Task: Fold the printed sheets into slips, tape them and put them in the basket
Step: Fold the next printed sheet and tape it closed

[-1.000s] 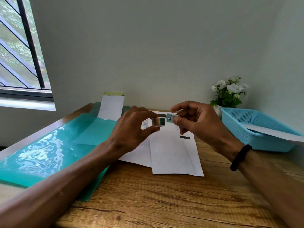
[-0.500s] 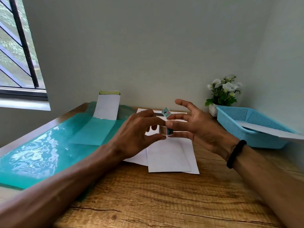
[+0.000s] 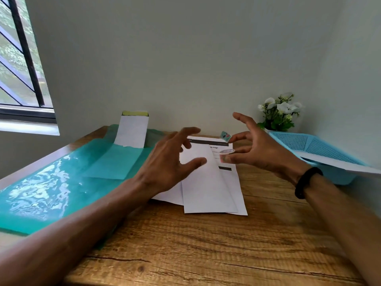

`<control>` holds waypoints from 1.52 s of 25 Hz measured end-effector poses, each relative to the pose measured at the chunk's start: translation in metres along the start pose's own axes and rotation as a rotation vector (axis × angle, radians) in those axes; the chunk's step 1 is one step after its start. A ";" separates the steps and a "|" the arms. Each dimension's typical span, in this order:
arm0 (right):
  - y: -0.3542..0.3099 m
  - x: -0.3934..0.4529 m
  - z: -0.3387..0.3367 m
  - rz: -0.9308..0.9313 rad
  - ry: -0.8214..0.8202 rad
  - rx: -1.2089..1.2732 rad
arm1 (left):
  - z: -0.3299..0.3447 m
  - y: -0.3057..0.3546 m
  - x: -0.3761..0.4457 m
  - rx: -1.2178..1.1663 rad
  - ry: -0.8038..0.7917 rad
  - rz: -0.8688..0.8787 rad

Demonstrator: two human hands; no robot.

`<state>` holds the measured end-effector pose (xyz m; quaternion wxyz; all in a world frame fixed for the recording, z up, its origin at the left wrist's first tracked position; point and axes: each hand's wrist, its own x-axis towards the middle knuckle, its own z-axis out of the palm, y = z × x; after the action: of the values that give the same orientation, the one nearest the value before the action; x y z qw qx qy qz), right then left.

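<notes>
Left to right. We see a window (image 3: 18, 58) far left, then a teal plastic sheet (image 3: 51, 186) along the left of the desk (image 3: 206, 254), with a white folded paper (image 3: 132, 131) propped against the wall behind it.

The left hand (image 3: 171, 162) hovers over the papers, fingers spread and loose, gripping nothing that we can see.

The printed sheets (image 3: 208, 188) lie mid-desk under both hands, white, with dark header bars and small text. The top one is folded lengthwise into a long slip, and more sheets are fanned out below it.

The right hand (image 3: 259, 151) is just right of the sheets, most fingers splayed. A small tape roll (image 3: 226, 155) sits at its lower fingertips, apparently pinched by the thumb. A torn patterned tape piece (image 3: 225, 136) clings to the tip of one upper finger.

Further right, a flower pot (image 3: 278, 114) stands by the wall. The blue basket (image 3: 309, 147) sits at the right edge with one white slip (image 3: 340, 164) lying across it and overhanging the rim.

Risks, as we judge them:
- The tape piece is only stuck to a fingertip, so it could curl onto itself or drop.
- The folded slip is unheld, so it may spring open or slide before taping.
- The roll could slip from that light grip.
</notes>
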<state>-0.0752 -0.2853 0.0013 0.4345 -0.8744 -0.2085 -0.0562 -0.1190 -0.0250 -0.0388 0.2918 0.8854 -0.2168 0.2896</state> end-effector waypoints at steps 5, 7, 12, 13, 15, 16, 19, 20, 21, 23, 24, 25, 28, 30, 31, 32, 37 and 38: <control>0.022 0.002 -0.023 0.103 -0.040 -0.228 | 0.002 0.001 -0.002 0.006 -0.055 -0.214; 0.026 0.003 -0.026 0.118 -0.086 -0.282 | 0.002 0.005 -0.001 0.050 -0.109 -0.253; 0.013 -0.002 -0.028 0.106 -0.124 -0.430 | 0.000 0.011 -0.005 0.164 -0.309 -0.401; 0.008 -0.003 -0.025 0.055 -0.061 -0.421 | -0.001 0.012 -0.006 0.194 -0.329 -0.402; -0.002 -0.005 -0.011 -0.040 0.098 -0.281 | -0.003 0.012 -0.006 0.241 -0.333 -0.388; -0.007 -0.006 -0.001 -0.047 0.123 -0.163 | -0.003 0.013 -0.005 0.243 -0.323 -0.383; -0.014 -0.009 0.032 0.003 -0.005 -0.017 | -0.001 0.017 -0.002 0.109 -0.298 -0.405; -0.013 -0.010 0.040 0.017 -0.008 -0.036 | 0.001 0.018 -0.002 0.018 -0.288 -0.434; -0.012 -0.009 0.044 0.026 0.021 -0.031 | 0.001 0.020 0.000 -0.084 -0.275 -0.470; -0.010 -0.009 0.045 0.074 0.112 0.074 | -0.002 0.024 0.003 -0.308 -0.243 -0.557; -0.009 -0.008 0.043 0.095 0.151 0.162 | -0.004 0.026 0.005 -0.399 -0.213 -0.592; -0.009 -0.007 0.042 0.102 0.180 0.270 | -0.006 0.026 0.007 -0.483 -0.175 -0.634; -0.016 -0.010 0.038 0.054 0.268 0.540 | -0.007 0.023 0.010 -0.839 -0.075 -0.772; -0.023 -0.012 0.037 0.025 0.303 0.659 | -0.008 0.018 0.009 -1.033 -0.020 -0.784; -0.027 -0.013 0.037 0.026 0.293 0.701 | -0.010 0.016 0.010 -1.077 0.005 -0.766; -0.030 -0.015 0.038 0.035 0.267 0.722 | -0.012 0.016 0.010 -1.084 0.026 -0.747; -0.039 -0.019 0.049 0.032 0.108 0.686 | -0.015 0.016 0.011 -1.094 0.153 -0.706; -0.039 -0.020 0.050 0.014 0.115 0.635 | -0.016 0.018 0.010 -1.100 0.142 -0.677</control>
<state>-0.1138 -0.2312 -0.0066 0.6970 -0.6919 -0.1848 -0.0347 -0.1272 -0.0303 -0.0148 0.7916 0.6046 -0.0225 0.0860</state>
